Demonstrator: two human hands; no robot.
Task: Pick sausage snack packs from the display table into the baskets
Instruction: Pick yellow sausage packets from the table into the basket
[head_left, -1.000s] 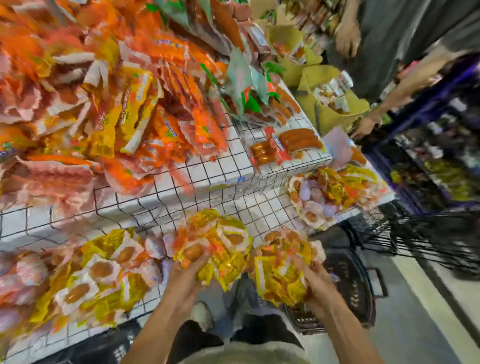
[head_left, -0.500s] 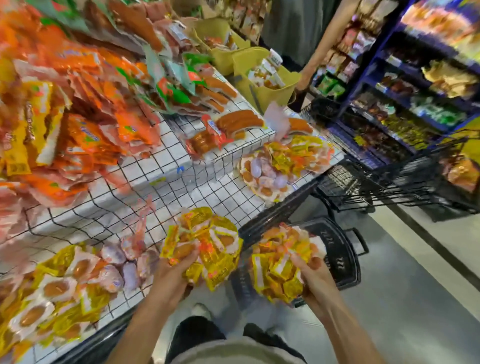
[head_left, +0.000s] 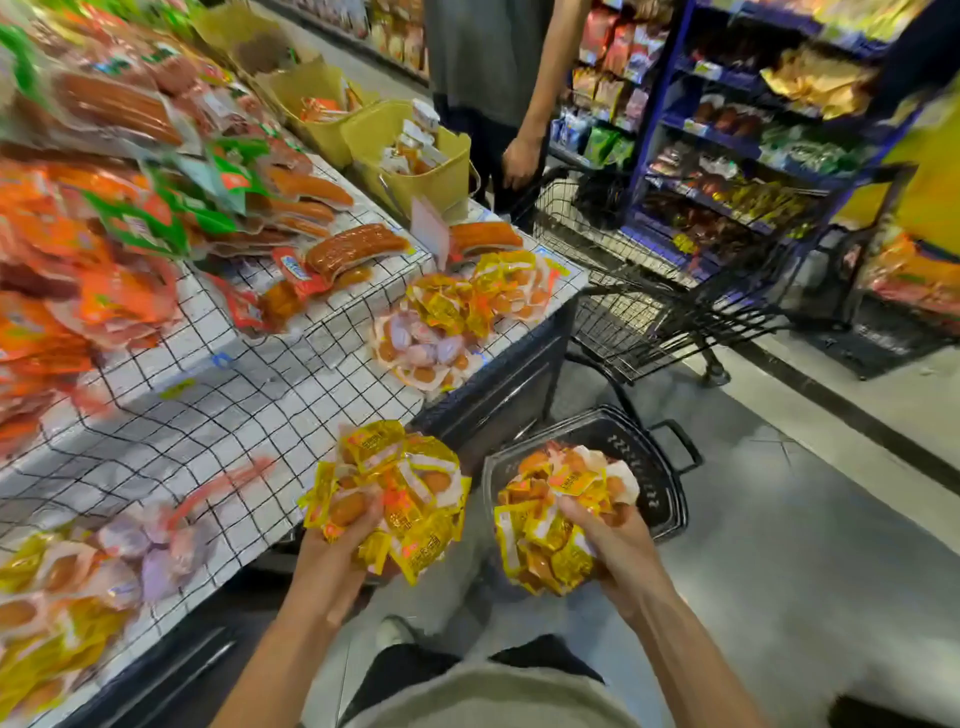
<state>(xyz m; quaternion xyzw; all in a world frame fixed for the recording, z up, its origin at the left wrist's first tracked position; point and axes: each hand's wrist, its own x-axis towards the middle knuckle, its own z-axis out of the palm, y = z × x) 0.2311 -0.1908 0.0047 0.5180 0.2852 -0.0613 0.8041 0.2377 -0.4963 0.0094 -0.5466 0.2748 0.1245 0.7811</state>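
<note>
Partly hidden behind right hand (head_left: 610, 540) and its gripped bunch of yellow sausage snack packs (head_left: 558, 519): black plastic basket (head_left: 657, 480) on floor. Left hand (head_left: 337, 545) clutching another yellow bunch (head_left: 397, 493) off grid-clothed display table (head_left: 249, 374) edge. Beyond: black wire trolley (head_left: 649, 291), blurred.

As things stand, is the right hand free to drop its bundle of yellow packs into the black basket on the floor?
Probably yes. The right hand holds its bundle of yellow packs right over the black basket, whose open top shows nothing covering it. The left hand and its bundle stay off to the side.
</note>
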